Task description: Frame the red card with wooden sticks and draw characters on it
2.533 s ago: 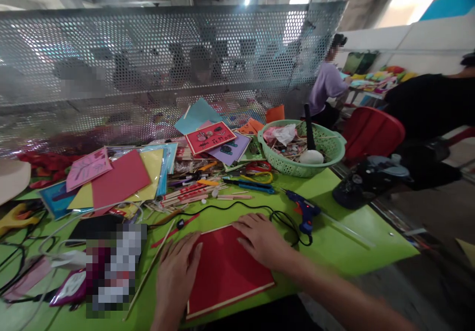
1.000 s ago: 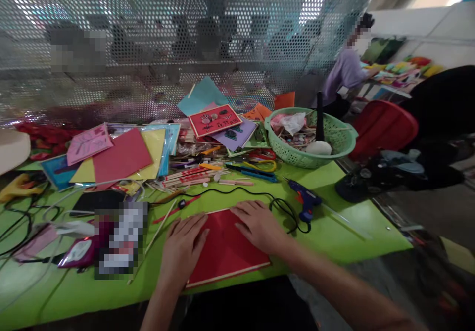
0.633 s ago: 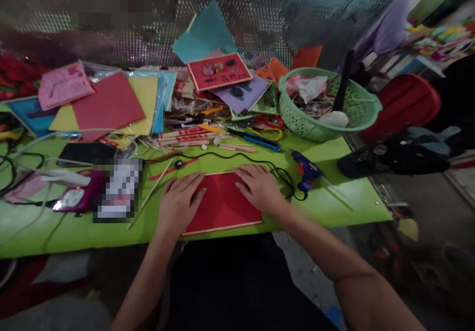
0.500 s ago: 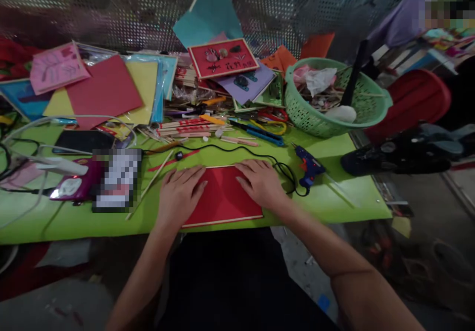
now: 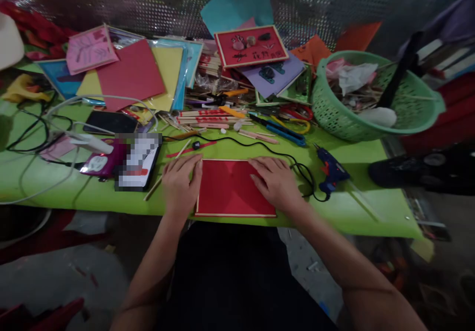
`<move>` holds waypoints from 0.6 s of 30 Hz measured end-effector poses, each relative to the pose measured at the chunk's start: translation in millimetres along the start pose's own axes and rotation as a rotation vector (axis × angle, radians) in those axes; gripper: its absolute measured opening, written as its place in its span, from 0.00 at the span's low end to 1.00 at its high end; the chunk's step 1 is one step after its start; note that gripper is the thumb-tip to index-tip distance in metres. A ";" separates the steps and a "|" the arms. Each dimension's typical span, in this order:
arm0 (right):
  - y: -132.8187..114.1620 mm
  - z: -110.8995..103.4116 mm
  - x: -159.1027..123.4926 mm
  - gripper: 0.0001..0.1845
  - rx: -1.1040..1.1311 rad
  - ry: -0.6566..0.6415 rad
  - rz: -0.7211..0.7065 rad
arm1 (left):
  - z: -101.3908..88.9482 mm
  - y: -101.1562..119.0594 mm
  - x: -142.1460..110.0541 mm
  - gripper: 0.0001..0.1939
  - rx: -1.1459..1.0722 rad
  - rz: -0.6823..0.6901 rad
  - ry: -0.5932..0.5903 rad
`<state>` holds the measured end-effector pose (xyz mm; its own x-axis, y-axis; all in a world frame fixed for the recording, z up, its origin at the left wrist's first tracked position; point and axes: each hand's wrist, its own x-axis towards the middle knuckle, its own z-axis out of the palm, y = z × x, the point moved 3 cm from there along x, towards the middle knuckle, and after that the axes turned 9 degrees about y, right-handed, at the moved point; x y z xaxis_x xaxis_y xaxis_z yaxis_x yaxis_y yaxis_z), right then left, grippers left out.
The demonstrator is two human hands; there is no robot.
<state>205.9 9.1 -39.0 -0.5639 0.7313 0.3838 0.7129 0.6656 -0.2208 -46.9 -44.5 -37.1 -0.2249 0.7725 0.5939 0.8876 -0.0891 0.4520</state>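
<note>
Both hands point(image 5: 180, 182) lie at opposite sides of a red card point(image 5: 230, 187) on a green table point(image 5: 345, 217).

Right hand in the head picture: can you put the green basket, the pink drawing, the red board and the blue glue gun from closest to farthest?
From the right hand:
1. Red board: touching it.
2. Blue glue gun: to its right.
3. Green basket: behind the glue gun, back right.
4. Pink drawing: back left.
</note>
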 end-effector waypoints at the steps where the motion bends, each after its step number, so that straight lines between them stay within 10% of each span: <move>1: -0.2 0.8 0.0 0.22 -0.003 -0.006 -0.005 | 0.2 1.8 0.3 0.15 -0.007 0.028 -0.018; 18: 8.7 -2.1 3.6 0.23 0.077 -0.021 0.076 | 16.2 8.0 4.1 0.16 0.069 0.175 -0.262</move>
<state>211.0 17.2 -37.7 -0.5187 0.7825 0.3443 0.7205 0.6169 -0.3167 -34.1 -31.8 -41.8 0.0372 0.8855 0.4631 0.9307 -0.1995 0.3066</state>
